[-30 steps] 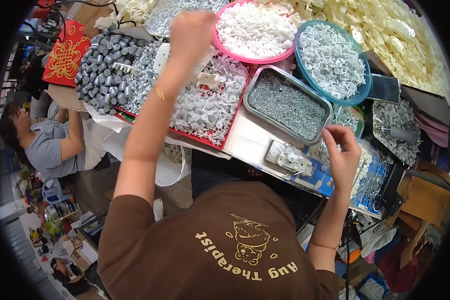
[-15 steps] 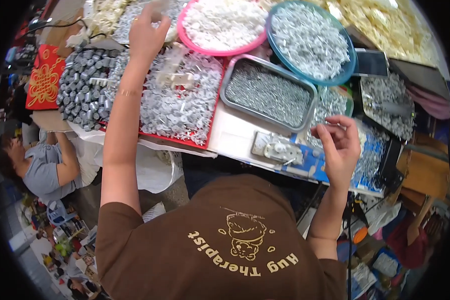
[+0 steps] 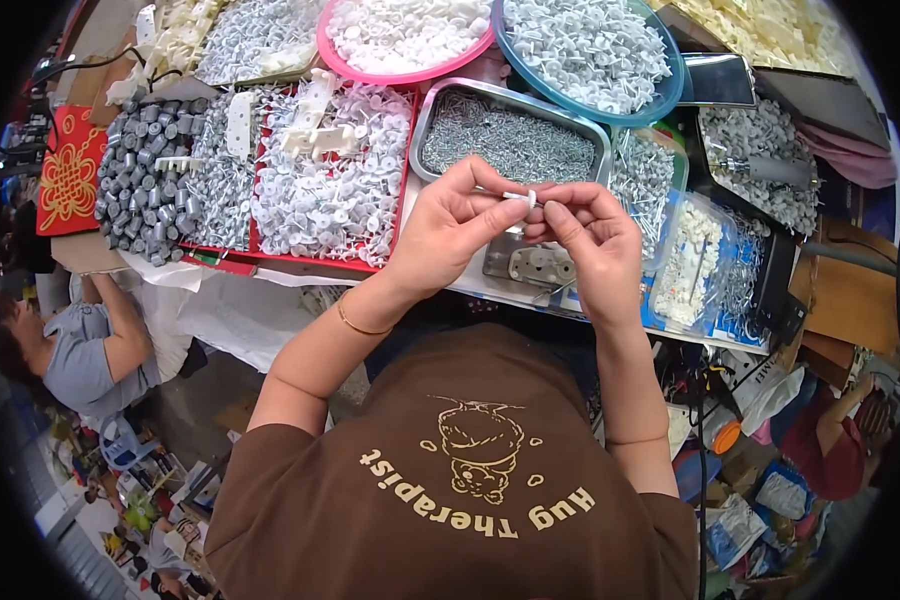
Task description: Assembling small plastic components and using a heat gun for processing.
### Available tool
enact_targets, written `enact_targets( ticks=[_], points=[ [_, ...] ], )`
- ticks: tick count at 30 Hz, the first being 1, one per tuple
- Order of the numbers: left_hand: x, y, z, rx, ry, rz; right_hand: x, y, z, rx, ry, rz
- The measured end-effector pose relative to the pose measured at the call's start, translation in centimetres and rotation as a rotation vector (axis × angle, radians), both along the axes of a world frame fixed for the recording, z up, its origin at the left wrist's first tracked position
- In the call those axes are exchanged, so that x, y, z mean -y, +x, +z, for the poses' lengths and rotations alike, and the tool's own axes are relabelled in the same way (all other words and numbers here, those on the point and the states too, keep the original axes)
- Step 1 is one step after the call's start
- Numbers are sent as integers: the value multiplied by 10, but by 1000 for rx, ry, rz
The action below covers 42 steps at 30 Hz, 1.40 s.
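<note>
Left hand (image 3: pixel 448 225): it is pinching one end of a small white plastic piece (image 3: pixel 519 197) between thumb and fingertips, the other fingers curled loosely.
Right hand (image 3: pixel 592 240): it is closing on the other end of the same piece with thumb and forefinger; whether it is also holding a second tiny part, I cannot tell.
Small white plastic piece: it is being held in the air between both hands, over the near edge of the counter (image 3: pixel 270 262) and just above a metal jig (image 3: pixel 535 266) lying there.
Risk, dropping: both hands are gripping only by the fingertips, so a slip would likely be sending the piece down past the counter edge to the cluttered floor, or into the steel tray of screws (image 3: pixel 510 140) just beyond, where it would be hard to find.
Risk, mixing: the far bins are sitting edge to edge, namely the red tray of white caps (image 3: pixel 330 190) to the left, grey cylinders (image 3: pixel 140 185) further left, a pink bowl (image 3: pixel 402 30) and a blue bowl (image 3: pixel 592 50) at the far side; a flicked part would probably be landing in the wrong heap.
Risk, knocking: clear bags of parts (image 3: pixel 695 255) are hanging near the right edge, and an elbow swing could be tipping them.
Nearby: another person (image 3: pixel 80 340) is working low on the left, well apart from the hands.
</note>
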State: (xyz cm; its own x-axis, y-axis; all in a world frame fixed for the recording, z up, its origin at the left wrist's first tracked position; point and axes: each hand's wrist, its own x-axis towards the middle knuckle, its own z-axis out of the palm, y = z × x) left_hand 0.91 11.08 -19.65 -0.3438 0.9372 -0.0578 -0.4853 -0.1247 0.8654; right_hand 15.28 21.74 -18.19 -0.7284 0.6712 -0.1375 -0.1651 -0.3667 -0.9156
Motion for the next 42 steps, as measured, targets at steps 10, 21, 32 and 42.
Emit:
enact_targets(
  ticks=[10,21,32,42],
  points=[
    [32,15,1,-1001,-24,4,-4,38,19,405,961,97],
    [38,34,-18,-1636,60,130,4,33,13,456,1277,202],
    [21,36,-6,-1454,-224,86,-9,27,27,641,1244,541],
    [152,-167,-5,-2074,-1145,757,-27,56,19,606,993,21]
  ],
)
